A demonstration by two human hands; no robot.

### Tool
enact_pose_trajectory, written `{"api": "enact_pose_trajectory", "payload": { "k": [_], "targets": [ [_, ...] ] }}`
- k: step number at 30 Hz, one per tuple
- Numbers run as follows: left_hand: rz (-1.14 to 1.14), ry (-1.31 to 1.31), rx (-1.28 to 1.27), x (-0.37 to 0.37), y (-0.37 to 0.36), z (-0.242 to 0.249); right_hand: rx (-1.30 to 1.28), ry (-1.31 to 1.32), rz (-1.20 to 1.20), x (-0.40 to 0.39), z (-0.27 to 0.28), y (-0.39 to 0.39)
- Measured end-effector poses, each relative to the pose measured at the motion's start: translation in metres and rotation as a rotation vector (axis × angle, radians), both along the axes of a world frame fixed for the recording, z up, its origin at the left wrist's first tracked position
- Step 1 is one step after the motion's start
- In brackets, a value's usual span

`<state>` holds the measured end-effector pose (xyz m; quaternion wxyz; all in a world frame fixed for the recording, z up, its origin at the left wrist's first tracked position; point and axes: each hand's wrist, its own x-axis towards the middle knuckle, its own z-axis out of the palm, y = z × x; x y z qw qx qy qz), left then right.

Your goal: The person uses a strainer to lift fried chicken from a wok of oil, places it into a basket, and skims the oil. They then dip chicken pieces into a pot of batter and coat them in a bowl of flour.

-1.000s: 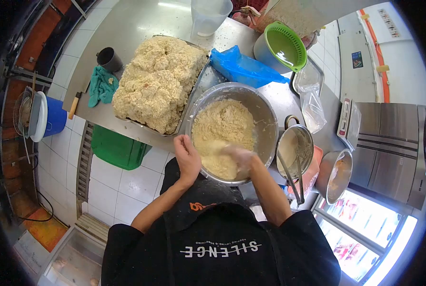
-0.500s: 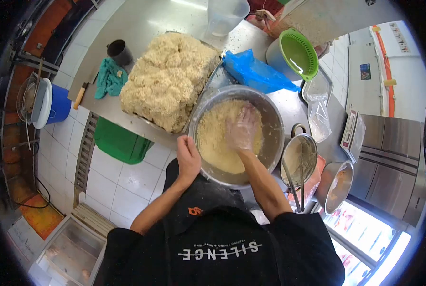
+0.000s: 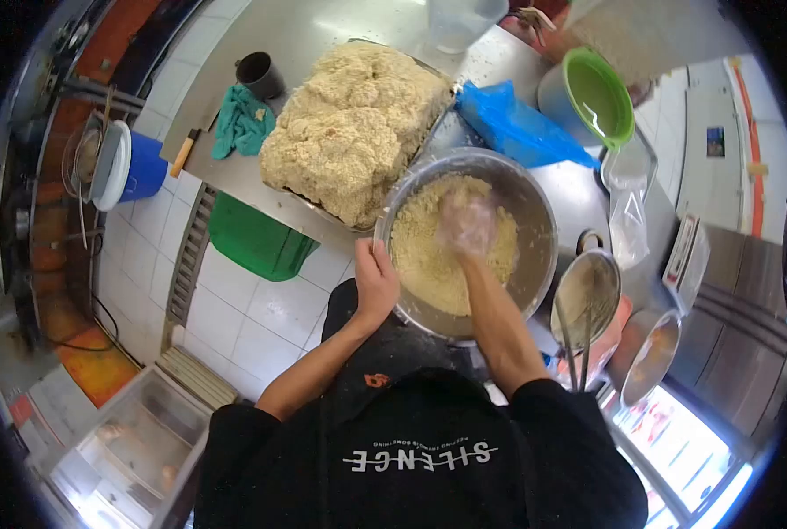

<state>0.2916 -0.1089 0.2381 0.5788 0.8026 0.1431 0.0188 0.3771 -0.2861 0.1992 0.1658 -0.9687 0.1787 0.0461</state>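
A large metal bowl (image 3: pixel 534 234) stands at the table's near edge, partly filled with a pale yellow, crumbly mixture (image 3: pixel 429 275). My left hand (image 3: pixel 377 279) is closed on the bowl's left rim. Inside the bowl, my right hand (image 3: pixel 467 220) is down in the crumbs, in what looks like a clear plastic glove. Motion smears its fingers. Just beyond the bowl to the left, a tray carries a high mound of coated, crumb-covered pieces (image 3: pixel 354 128).
A blue plastic bag (image 3: pixel 521 128) lies behind the bowl, near a green basket (image 3: pixel 618 106). To the right are a sieve with a handle (image 3: pixel 587 295) and a smaller metal bowl (image 3: pixel 645 357). A knife (image 3: pixel 184 152), teal cloth (image 3: pixel 242 122) and dark cup (image 3: pixel 259 76) lie left.
The camera view has shifted, so the table things appear farther right. My right hand, earlier spread on the crumbs, now blurs as it moves in them. My left hand stays on the rim.
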Motion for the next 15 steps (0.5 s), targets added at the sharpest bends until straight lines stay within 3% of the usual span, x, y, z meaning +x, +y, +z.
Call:
{"api": "enact_pose_trajectory", "payload": {
  "k": [1, 4, 6, 8, 9, 10, 15],
  "targets": [
    [-0.009, -0.034, 0.006, 0.007, -0.001, 0.002, 0.17, 0.164, -0.046, 0.009, 0.02, -0.003],
    [-0.067, -0.026, -0.033, 0.012, 0.0, 0.002, -0.094, -0.122, -0.077, 0.01, -0.023, -0.012],
    [-0.061, -0.02, -0.012, 0.012, 0.003, -0.001, 0.209, 0.227, 0.0, 0.013, 0.064, -0.012],
    [-0.028, -0.012, -0.056, 0.01, 0.003, -0.002, 0.387, 0.439, 0.146, 0.01, 0.078, -0.026],
    [-0.018, -0.011, -0.077, 0.01, 0.004, -0.003, 0.415, 0.461, 0.246, 0.007, 0.05, -0.049],
    [-0.023, -0.015, -0.087, 0.007, 0.004, -0.004, 0.444, 0.487, 0.337, 0.004, 0.055, -0.053],
    [-0.035, -0.015, -0.142, 0.008, 0.006, -0.005, 0.296, 0.083, 0.33, -0.006, 0.112, -0.035]
  ]
}}
